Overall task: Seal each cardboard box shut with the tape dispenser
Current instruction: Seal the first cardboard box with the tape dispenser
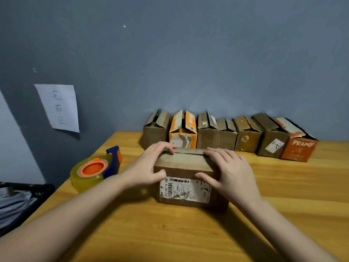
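My left hand (151, 163) and right hand (229, 171) clasp the ends of the cardboard box (184, 178) at the table's (188, 233) middle, fingers pressing its flaps closed. It looks light, worn and soft-edged, so I hold low. The tape dispenser (95, 168) waits just left.

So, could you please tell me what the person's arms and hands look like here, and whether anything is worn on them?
Both forearms are bare for as far as the view shows, with no sleeves visible. The left hand and right hand wear no gloves, and no rings, watch or bracelet are visible. The fingernails look short and unpainted.
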